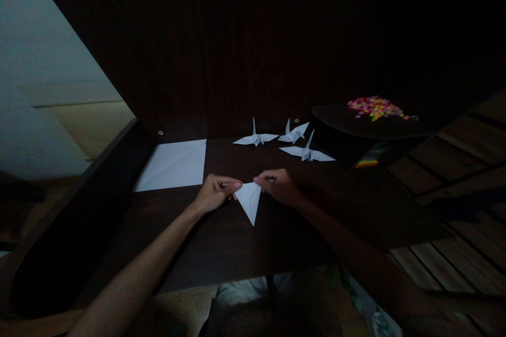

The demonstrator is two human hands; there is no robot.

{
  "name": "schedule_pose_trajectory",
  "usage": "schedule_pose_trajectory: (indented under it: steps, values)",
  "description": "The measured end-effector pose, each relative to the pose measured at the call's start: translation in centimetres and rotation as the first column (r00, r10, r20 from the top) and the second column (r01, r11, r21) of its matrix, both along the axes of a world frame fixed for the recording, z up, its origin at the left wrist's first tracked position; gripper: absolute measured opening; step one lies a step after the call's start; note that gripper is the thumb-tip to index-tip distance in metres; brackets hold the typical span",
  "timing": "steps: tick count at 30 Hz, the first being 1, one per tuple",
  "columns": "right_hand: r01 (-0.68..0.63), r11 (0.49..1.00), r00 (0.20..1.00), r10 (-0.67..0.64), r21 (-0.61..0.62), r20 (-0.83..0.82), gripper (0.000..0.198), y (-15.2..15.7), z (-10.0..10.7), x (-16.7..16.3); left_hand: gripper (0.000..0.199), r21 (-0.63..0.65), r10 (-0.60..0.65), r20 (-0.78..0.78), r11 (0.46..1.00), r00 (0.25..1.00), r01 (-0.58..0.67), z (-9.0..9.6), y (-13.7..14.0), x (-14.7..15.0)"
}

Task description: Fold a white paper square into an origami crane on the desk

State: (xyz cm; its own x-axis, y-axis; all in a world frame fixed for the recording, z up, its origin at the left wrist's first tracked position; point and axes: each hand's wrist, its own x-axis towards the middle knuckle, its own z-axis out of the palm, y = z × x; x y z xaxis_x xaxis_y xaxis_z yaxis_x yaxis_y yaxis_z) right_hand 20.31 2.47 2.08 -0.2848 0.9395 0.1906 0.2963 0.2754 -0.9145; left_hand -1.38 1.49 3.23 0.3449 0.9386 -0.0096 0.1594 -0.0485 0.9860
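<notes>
Left hand [213,193] and right hand [279,186] pinch a folded paper [250,201]; three paper cranes [307,155] sit near the back edge of the desk [213,253].

Triangle [247,198], cranes [307,155], sheet [174,165] — matt paper; desk [221,253] — smooth, wood-look finish.

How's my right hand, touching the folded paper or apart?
Touching: head view shows the right hand pinching the folded paper at its top right corner.
</notes>
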Motion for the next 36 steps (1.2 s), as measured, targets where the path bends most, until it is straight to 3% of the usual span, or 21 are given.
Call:
schedule_pose_trajectory:
  steps: [3,7,15,18,21,23,26,30,33,36]
  values:
    - [-0.106,0.991,0.986,0.095,-0.079,-0.134,0.03,-0.1,0.4,0.3,0.044,-0.043,0.035,0.064,0.999,0.997,-0.032,0.3,0.0,0.1]
    - [-0.195,0.98,0.966,0.183,-0.044,-0.183,0.035,-0.1,0.9,0.7,0.056,-0.085,0.1,0.141,0.992,0.985,-0.089,0.5,0.2,0.3]
    - [0.014,0.993,0.991,-0.029,-0.114,-0.132,0.034,-0.1,0.6,0.1,0.062,-0.117,0.078,0.147,0.991,0.986,-0.061,0.2,-0.1,0.6]
    - [0.043,0.998,0.985,-0.05,-0.044,-0.165,0.029,-0.4,0.7,-0.1,0.056,-0.067,0.055,0.131,0.997,0.99,-0.046,0.4,-0.7,0.7]
    - [0.055,0.989,0.973,-0.023,0.136,-0.228,0.021,-0.9,1.1,-0.1,0.048,0.117,0.047,0.099,0.991,0.994,-0.059,1.0,-1.3,0.8]
    - [0.081,0.958,0.977,-0.023,0.273,-0.212,0.016,-1.1,1.4,0.0,0.037,0.309,0.063,0.041,0.948,0.997,-0.072,1.4,-1.6,0.9]
    - [0.05,0.897,0.991,0.009,0.44,-0.131,0.013,-1.2,1.7,0.3,0.021,0.582,0.13,-0.044,0.81,0.991,-0.08,1.7,-1.7,0.8]
    - [-0.029,0.818,0.997,0.066,0.574,-0.044,0.013,-1.2,1.7,0.4,0.019,0.758,0.159,-0.07,0.65,0.985,-0.051,1.4,-1.4,0.4]
    - [-0.077,0.783,0.995,0.104,0.618,-0.007,0.013,-0.9,1.2,0.5,0.019,0.796,0.129,-0.107,0.605,0.986,0.007,0.9,-1.0,-0.1]
    - [-0.138,0.804,0.99,0.129,0.578,0.058,0.01,-0.4,0.4,0.6,0.021,0.772,0.087,-0.204,0.627,0.975,0.105,0.4,-0.3,-0.6]
